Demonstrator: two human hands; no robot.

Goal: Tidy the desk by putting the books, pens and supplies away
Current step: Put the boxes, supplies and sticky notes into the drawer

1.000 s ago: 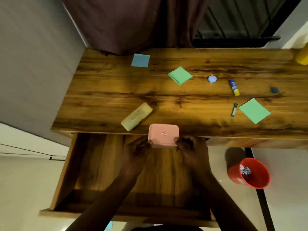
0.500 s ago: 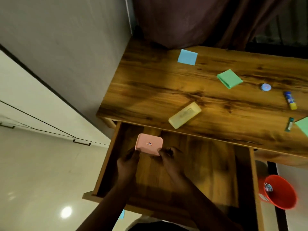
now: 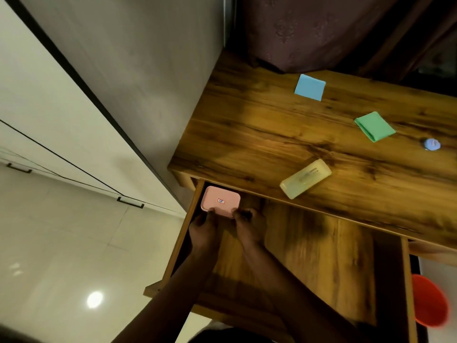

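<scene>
A small pink box [image 3: 220,201] with a tiny label lies at the far left back corner of the open wooden drawer [image 3: 321,248], just under the desk's front edge. My left hand [image 3: 204,230] grips its near left corner and my right hand [image 3: 249,225] grips its near right corner. On the wooden desk [image 3: 259,134] lie a pale yellow pencil case [image 3: 305,178], a blue sticky-note pad [image 3: 309,87], a green pad [image 3: 374,126] and a small round blue-white item [image 3: 432,144].
The drawer's left wall [image 3: 184,233] is right beside the pink box. A grey wall [image 3: 123,70] and tiled floor [image 3: 61,243] lie to the left. A red bucket [image 3: 429,300] stands on the floor at the right. A dark curtain [image 3: 309,28] hangs behind the desk.
Both hands carried the pink box from the desk's front edge down into the drawer and leftward to its back left corner. My view swung left.
</scene>
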